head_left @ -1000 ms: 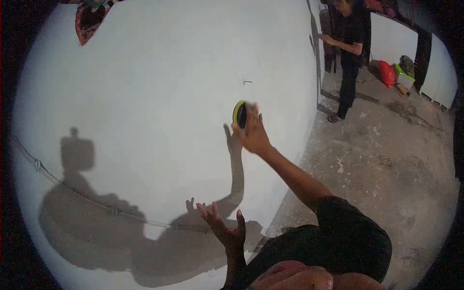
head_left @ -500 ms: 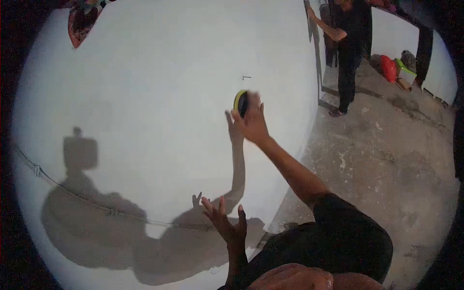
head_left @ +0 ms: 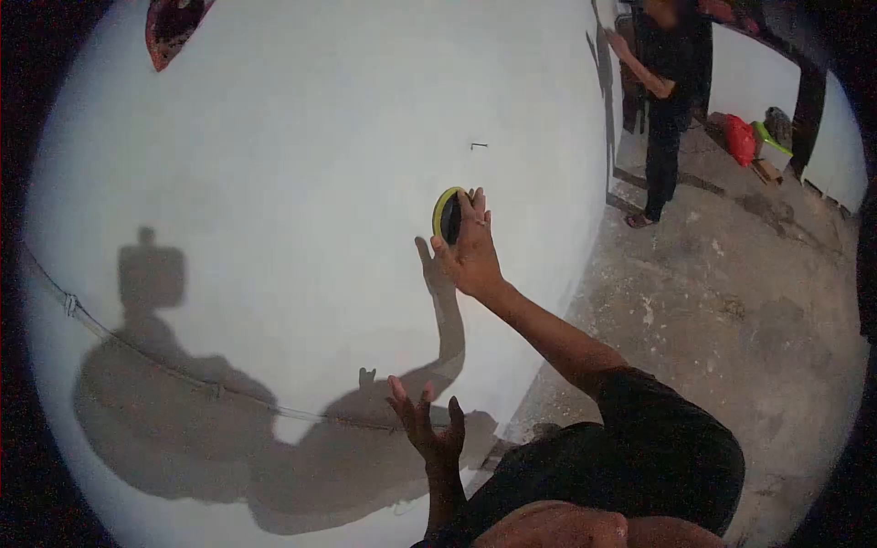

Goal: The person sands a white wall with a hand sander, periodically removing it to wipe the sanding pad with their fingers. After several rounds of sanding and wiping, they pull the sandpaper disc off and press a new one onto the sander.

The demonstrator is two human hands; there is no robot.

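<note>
Against the white wall (head_left: 301,183), my right hand (head_left: 473,245) holds a round black disc with a yellow rim (head_left: 448,217). Its fingers lie over the disc's right side and the thumb is at the lower edge. Part of the disc is hidden behind the fingers, and its exact kind cannot be made out. Lower down, my left hand (head_left: 429,429) is raised in front of the wall with fingers spread and nothing in it. A small bent nail or hook (head_left: 479,146) sticks out of the wall above the disc.
A cable (head_left: 155,363) runs along the lower wall. A red-edged object (head_left: 174,32) hangs at top left. Another person in dark clothes (head_left: 665,119) stands at the wall's far end. Beyond lie a red bag (head_left: 740,140) and a box (head_left: 775,157) on the concrete floor (head_left: 694,310).
My right hand and the disc have moved down and slightly left, farther from the nail. My left hand stays spread, nearly in place. The view has shifted a little.
</note>
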